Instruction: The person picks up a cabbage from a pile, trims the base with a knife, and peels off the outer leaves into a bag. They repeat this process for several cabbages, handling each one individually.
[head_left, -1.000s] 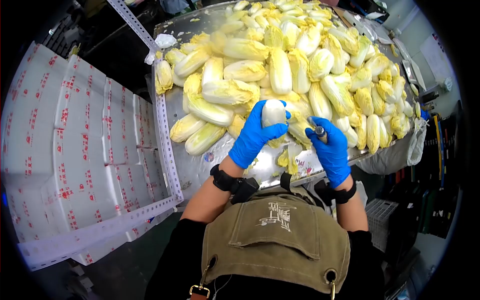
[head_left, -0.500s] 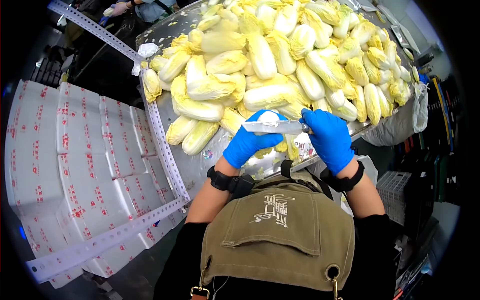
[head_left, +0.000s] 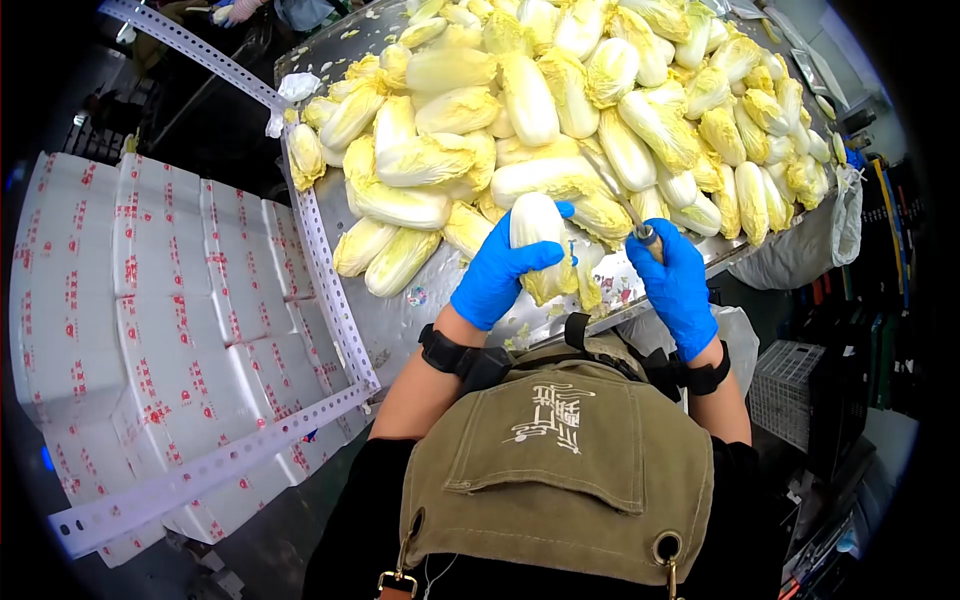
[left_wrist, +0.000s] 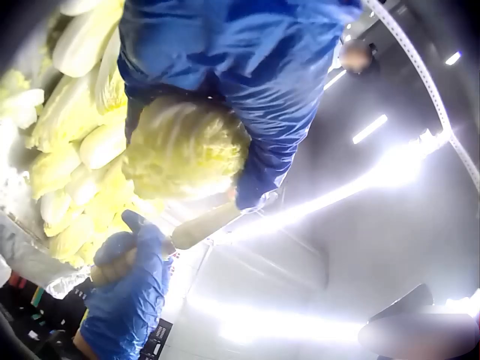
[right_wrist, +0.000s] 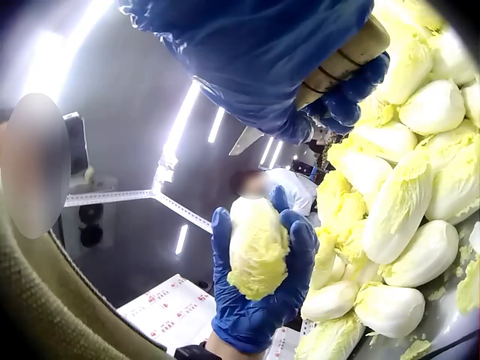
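My blue-gloved left hand (head_left: 492,278) grips a napa cabbage (head_left: 535,222) with its white base away from my body and its yellow leafy end toward me. In the right wrist view, the fingers wrap both sides of this cabbage (right_wrist: 257,251). My right hand (head_left: 676,290), also gloved in blue, holds a knife (head_left: 622,196) by its handle, to the right of the cabbage. The blade points away from me over the heap. A light-coloured handle (right_wrist: 346,58) shows inside the right fist in the right wrist view.
Many napa cabbages (head_left: 455,110) are heaped on a metal table (head_left: 400,310), with leaf scraps near its front edge. White boxes with red print (head_left: 165,300) are stacked at left behind a perforated metal frame (head_left: 335,300). A grey crate (head_left: 785,385) stands at right.
The knife lay across the white base of the cabbage half a second ago; now its blade has swung away to point forward. The left hand has tilted the cabbage so its length shows.
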